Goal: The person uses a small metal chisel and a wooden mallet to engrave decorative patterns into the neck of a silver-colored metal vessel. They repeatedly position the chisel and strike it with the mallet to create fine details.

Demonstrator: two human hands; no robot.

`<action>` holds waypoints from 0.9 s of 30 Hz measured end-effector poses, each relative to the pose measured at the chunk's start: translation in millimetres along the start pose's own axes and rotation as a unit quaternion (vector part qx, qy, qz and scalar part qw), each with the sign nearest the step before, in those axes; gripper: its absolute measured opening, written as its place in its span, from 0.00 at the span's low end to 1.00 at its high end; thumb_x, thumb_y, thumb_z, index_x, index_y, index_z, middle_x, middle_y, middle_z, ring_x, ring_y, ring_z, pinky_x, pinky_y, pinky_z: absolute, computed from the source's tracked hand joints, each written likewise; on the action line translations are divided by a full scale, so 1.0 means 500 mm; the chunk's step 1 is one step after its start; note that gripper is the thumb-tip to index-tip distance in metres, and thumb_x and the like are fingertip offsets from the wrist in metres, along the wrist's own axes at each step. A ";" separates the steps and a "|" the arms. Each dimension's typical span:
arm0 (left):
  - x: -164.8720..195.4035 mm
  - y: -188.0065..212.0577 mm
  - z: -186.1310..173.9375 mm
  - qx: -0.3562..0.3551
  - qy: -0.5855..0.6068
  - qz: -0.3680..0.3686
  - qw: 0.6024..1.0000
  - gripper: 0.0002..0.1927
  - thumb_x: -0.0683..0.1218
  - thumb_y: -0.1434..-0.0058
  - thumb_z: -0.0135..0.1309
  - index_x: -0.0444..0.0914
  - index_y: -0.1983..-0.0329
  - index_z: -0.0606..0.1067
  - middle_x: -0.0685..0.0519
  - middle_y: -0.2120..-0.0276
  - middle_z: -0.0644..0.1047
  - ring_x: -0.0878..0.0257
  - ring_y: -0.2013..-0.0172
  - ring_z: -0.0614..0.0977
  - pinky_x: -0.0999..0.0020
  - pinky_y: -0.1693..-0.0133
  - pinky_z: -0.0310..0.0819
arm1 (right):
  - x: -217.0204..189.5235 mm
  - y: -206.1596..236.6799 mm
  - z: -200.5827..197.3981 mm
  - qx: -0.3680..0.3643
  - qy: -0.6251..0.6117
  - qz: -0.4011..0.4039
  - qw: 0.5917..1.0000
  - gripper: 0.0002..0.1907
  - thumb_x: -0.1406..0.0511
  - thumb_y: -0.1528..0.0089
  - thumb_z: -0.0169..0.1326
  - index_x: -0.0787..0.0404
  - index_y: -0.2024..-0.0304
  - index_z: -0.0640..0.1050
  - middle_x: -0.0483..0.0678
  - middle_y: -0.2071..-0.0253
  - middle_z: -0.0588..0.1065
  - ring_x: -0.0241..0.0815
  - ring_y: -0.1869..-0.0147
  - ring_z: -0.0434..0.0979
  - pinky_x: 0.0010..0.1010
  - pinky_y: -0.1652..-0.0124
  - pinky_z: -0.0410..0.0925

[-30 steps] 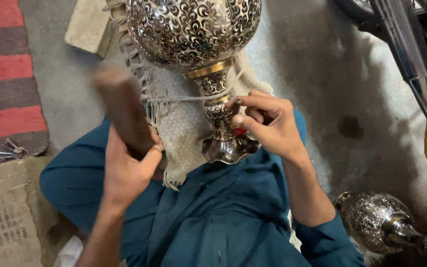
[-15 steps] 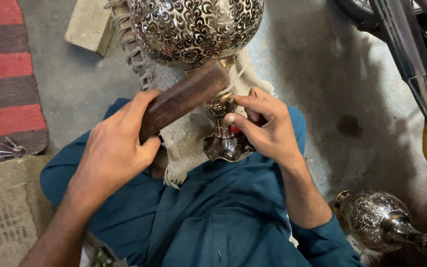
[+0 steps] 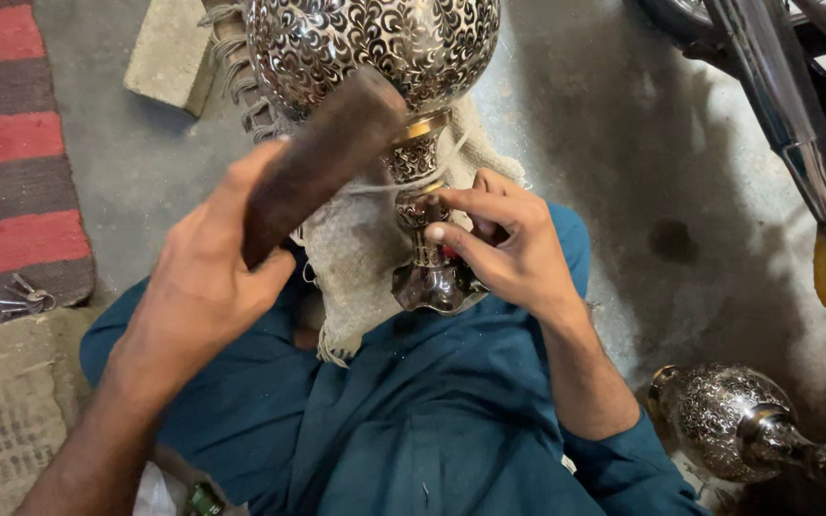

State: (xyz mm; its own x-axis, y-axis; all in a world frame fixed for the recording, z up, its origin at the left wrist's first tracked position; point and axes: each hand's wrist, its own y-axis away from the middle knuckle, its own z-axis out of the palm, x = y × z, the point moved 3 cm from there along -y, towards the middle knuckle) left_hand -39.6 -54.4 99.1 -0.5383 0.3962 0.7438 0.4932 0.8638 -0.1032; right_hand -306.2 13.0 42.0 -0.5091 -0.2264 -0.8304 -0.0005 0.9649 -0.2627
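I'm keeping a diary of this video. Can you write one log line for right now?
left hand: holds wooden block | right hand: pinches thin tool at vase stem | vase: lies on cloth in lap

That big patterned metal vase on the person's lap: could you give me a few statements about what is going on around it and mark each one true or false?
1. The left hand grips a dark wooden block held up in front of the engraved vase. True.
2. The right hand rests flat on the floor. False: its fingers pinch a thin tool against the vase's stem.
3. A light woven cloth lies under the vase on the lap. True.
4. The rug at the left is plain blue. False: it has red and grey stripes.
5. A second, smaller engraved vessel lies on the floor at the lower right. True.
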 end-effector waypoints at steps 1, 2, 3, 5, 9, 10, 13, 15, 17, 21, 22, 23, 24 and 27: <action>-0.003 0.003 0.004 -0.018 -0.096 0.009 0.995 0.41 0.40 0.47 0.59 0.47 0.29 0.63 0.44 0.60 0.76 0.45 0.60 0.81 0.48 0.60 0.75 | 0.003 0.000 0.000 0.000 -0.003 -0.001 1.000 0.17 0.69 0.42 0.69 0.64 0.50 0.82 0.40 0.74 0.59 0.31 0.70 0.58 0.29 0.69 0.54; -0.008 0.007 0.007 -0.036 -0.192 0.019 0.981 0.42 0.40 0.50 0.61 0.48 0.30 0.64 0.43 0.63 0.76 0.43 0.61 0.81 0.47 0.61 0.74 | 0.009 0.000 0.000 0.005 -0.024 -0.002 1.000 0.16 0.70 0.40 0.68 0.64 0.50 0.82 0.39 0.74 0.58 0.30 0.69 0.57 0.28 0.68 0.54; -0.015 0.013 0.011 -0.053 -0.284 0.026 0.957 0.43 0.40 0.53 0.63 0.49 0.31 0.66 0.42 0.65 0.76 0.41 0.63 0.80 0.45 0.62 0.74 | 0.017 0.002 -0.002 0.008 -0.046 -0.002 0.999 0.15 0.71 0.39 0.67 0.64 0.49 0.82 0.39 0.73 0.58 0.30 0.68 0.57 0.28 0.67 0.53; -0.034 0.031 0.005 -0.012 -0.242 0.042 0.969 0.40 0.40 0.51 0.61 0.45 0.32 0.66 0.41 0.64 0.77 0.39 0.62 0.80 0.45 0.62 0.74 | 0.044 0.002 -0.007 0.034 -0.134 0.032 0.990 0.14 0.72 0.37 0.64 0.66 0.49 0.82 0.37 0.71 0.62 0.29 0.67 0.59 0.26 0.67 0.55; -0.121 0.076 0.019 -0.029 -0.068 -0.087 0.993 0.40 0.39 0.49 0.58 0.42 0.31 0.64 0.39 0.70 0.77 0.45 0.72 0.79 0.50 0.67 0.73 | 0.109 0.018 -0.032 0.133 -0.297 0.105 0.940 0.12 0.72 0.33 0.59 0.69 0.47 0.80 0.34 0.71 0.66 0.23 0.70 0.59 0.20 0.69 0.54; -0.142 0.092 0.032 -0.036 -0.030 -0.105 0.993 0.39 0.40 0.49 0.59 0.41 0.32 0.64 0.41 0.70 0.78 0.48 0.72 0.81 0.52 0.68 0.74 | 0.122 0.022 -0.036 0.154 -0.316 0.100 0.931 0.12 0.72 0.32 0.59 0.69 0.46 0.80 0.33 0.73 0.64 0.22 0.72 0.56 0.18 0.71 0.52; -0.201 0.148 0.091 -0.092 0.036 -0.208 0.973 0.38 0.42 0.48 0.60 0.40 0.31 0.64 0.43 0.69 0.81 0.53 0.71 0.83 0.55 0.67 0.77 | 0.146 0.042 -0.035 0.185 -0.318 0.124 0.922 0.13 0.72 0.32 0.57 0.71 0.45 0.77 0.36 0.70 0.67 0.23 0.72 0.57 0.18 0.70 0.53; -0.231 0.187 0.134 -0.172 0.013 -0.340 0.925 0.40 0.42 0.44 0.63 0.42 0.26 0.65 0.39 0.66 0.83 0.48 0.70 0.81 0.54 0.64 0.77 | 0.153 0.050 -0.029 0.204 -0.352 0.112 0.906 0.14 0.71 0.30 0.56 0.70 0.43 0.76 0.36 0.70 0.67 0.24 0.71 0.58 0.19 0.69 0.56; -0.209 0.187 0.162 -0.083 0.084 -0.173 0.978 0.37 0.41 0.47 0.62 0.36 0.33 0.66 0.39 0.55 0.79 0.50 0.59 0.82 0.57 0.57 0.76 | 0.156 0.051 -0.018 0.224 -0.382 0.103 0.891 0.14 0.69 0.29 0.55 0.69 0.42 0.75 0.37 0.72 0.66 0.24 0.72 0.58 0.22 0.66 0.63; -0.112 0.177 0.169 0.117 -0.100 -0.018 0.988 0.34 0.44 0.50 0.65 0.36 0.38 0.70 0.37 0.47 0.74 0.40 0.49 0.76 0.53 0.47 0.71 | 0.174 0.026 0.019 0.262 -0.456 0.122 0.841 0.16 0.67 0.29 0.53 0.66 0.40 0.73 0.37 0.74 0.65 0.25 0.76 0.60 0.28 0.63 0.74; -0.079 0.170 0.175 0.132 -0.063 0.014 0.989 0.30 0.44 0.47 0.65 0.38 0.41 0.70 0.40 0.48 0.75 0.41 0.48 0.78 0.53 0.45 0.72 | 0.182 0.016 0.028 0.270 -0.480 0.134 0.823 0.16 0.67 0.29 0.53 0.65 0.40 0.72 0.37 0.73 0.65 0.26 0.77 0.60 0.28 0.63 0.74; -0.045 0.162 0.185 0.147 -0.027 0.044 0.988 0.25 0.45 0.44 0.64 0.39 0.44 0.71 0.44 0.48 0.76 0.43 0.47 0.79 0.53 0.43 0.73 | 0.186 0.003 0.035 0.266 -0.496 0.111 0.819 0.16 0.66 0.28 0.52 0.65 0.39 0.72 0.37 0.73 0.65 0.26 0.76 0.60 0.27 0.64 0.72; -0.013 0.151 0.205 0.119 0.011 0.062 0.991 0.24 0.46 0.44 0.65 0.39 0.44 0.72 0.44 0.48 0.76 0.43 0.48 0.80 0.54 0.45 0.75 | 0.189 -0.009 0.041 0.260 -0.511 0.088 0.814 0.16 0.66 0.27 0.52 0.66 0.38 0.72 0.37 0.73 0.65 0.27 0.76 0.60 0.26 0.65 0.71; 0.049 0.123 0.252 0.082 -0.048 0.113 0.989 0.20 0.46 0.43 0.65 0.40 0.47 0.76 0.42 0.50 0.76 0.46 0.56 0.82 0.55 0.56 0.78 | 0.197 -0.031 0.050 0.269 -0.529 0.039 0.804 0.16 0.66 0.27 0.52 0.66 0.38 0.72 0.37 0.72 0.65 0.27 0.76 0.60 0.28 0.64 0.71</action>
State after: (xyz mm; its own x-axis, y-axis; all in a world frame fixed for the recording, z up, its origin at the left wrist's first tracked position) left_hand -108.6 47.6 27.7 -0.4935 0.6052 0.6246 0.4947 0.7860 -0.3708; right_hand -334.7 -27.7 -48.2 0.5271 -0.4293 -0.7333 0.5124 0.8490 -0.1287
